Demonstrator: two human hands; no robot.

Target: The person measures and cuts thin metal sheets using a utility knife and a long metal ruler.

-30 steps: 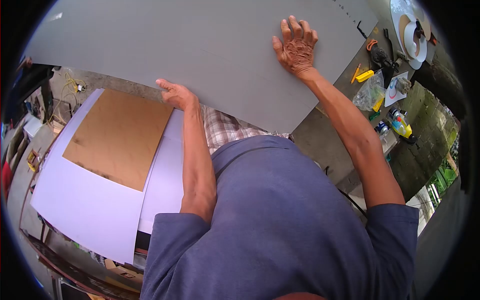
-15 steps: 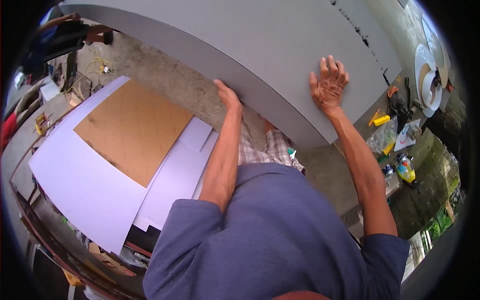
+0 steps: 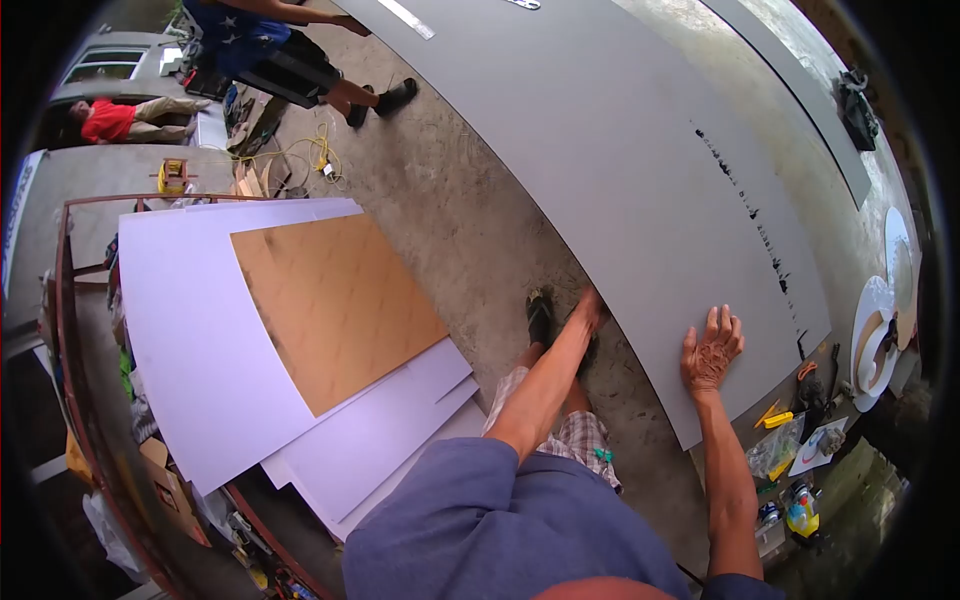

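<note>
A large grey panel stretches diagonally across the upper right, with a row of black marks along it. My right hand lies flat on its top face near the close end, fingers spread. At the panel's left edge is my left hand, its fingers hidden beneath or behind that edge, so its grip cannot be seen. Toward the far end lie a pale strip and a small metal tool, cut off by the frame.
White sheets and a brown board lie on a rack at left. A co-worker's hand touches the panel's far edge. Another person is farther back. A yellow knife and a plastic bag sit at right.
My left hand has gone from the panel's side face to under or behind its edge. That side face no longer shows. My right hand stays flat on top. The view has shifted, showing more of the co-worker.
</note>
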